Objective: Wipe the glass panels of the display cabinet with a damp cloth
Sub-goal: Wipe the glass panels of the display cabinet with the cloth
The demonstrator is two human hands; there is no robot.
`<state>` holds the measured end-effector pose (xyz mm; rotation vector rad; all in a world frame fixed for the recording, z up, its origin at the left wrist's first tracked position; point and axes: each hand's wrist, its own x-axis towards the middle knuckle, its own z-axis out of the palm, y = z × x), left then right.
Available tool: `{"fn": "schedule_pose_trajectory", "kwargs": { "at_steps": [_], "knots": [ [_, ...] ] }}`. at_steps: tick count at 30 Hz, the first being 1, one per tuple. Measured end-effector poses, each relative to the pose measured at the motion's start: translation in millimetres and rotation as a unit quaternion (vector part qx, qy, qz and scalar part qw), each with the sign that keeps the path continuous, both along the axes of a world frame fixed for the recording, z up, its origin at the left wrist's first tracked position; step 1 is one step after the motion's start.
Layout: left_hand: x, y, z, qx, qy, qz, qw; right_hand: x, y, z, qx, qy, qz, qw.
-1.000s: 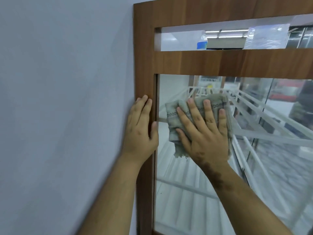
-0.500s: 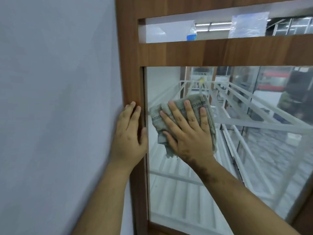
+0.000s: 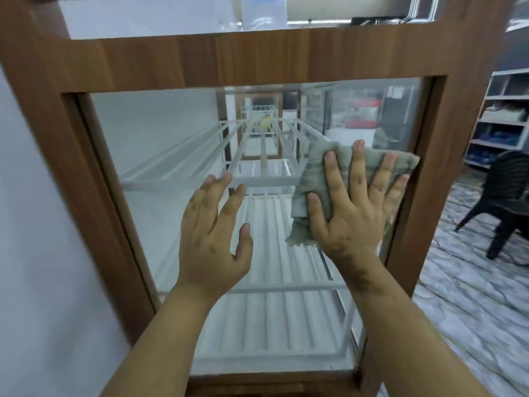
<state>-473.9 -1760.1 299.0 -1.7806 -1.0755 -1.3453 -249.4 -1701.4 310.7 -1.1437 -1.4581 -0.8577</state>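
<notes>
A wooden-framed display cabinet (image 3: 217, 64) fills the view, with a large glass panel (image 3: 154, 144) facing me. My right hand (image 3: 352, 207) presses a crumpled grey-green cloth (image 3: 312, 173) flat against the glass near the panel's right edge, fingers spread straight. My left hand (image 3: 213, 227) is held up at the middle of the panel with straight fingers and holds nothing; whether it touches the glass I cannot tell. White wire shelves (image 3: 266, 319) show through the glass inside the cabinet.
A pale wall (image 3: 34, 253) runs along the cabinet's left side. To the right stand a black plastic chair (image 3: 503, 196) and white shelving (image 3: 503, 116) on a marbled floor (image 3: 472, 310). A narrow upper glass opening (image 3: 154, 18) sits above the wooden rail.
My right hand has slid the cloth from the panel's left edge across to its right edge. My left hand has left the wooden left frame and now hovers at the panel's middle. The view shifted right.
</notes>
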Motion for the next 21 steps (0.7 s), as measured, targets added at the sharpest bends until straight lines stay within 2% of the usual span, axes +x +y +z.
{"fn": "schedule_pose_trajectory", "kwargs": {
  "at_steps": [2, 4, 7, 11, 16, 19, 21],
  "knots": [
    [5.9, 3.5, -1.9, -0.004, -0.004, 0.006, 1.0, -21.3, -3.9, -0.4, -0.013, -0.028, 0.022, 0.999],
    [9.1, 7.1, -3.1, -0.006, -0.008, 0.014, 1.0, -30.4, -3.8, -21.4, -0.016, -0.094, 0.032, 0.995],
    [10.2, 11.6, -4.8, -0.004, -0.005, 0.022, 1.0, -4.8, 3.2, -59.4, 0.001, -0.142, 0.014, 0.99],
    [5.3, 16.2, -7.2, 0.004, 0.015, 0.032, 0.999, 34.4, 9.9, -56.8, 0.026, -0.09, -0.001, 0.996],
    [2.1, 19.7, -10.5, 0.014, 0.02, 0.037, 0.999, -17.3, 1.0, -23.8, 0.012, 0.011, -0.007, 1.0],
    [-1.8, 20.2, -9.9, 0.02, 0.03, 0.026, 0.999, -43.4, -3.3, -52.8, -0.017, -0.083, 0.028, 0.996],
    [-10.5, 19.7, -13.4, 0.021, 0.029, 0.026, 0.999, -30.3, -1.3, -81.3, -0.011, -0.147, 0.019, 0.989]
  ]
}}
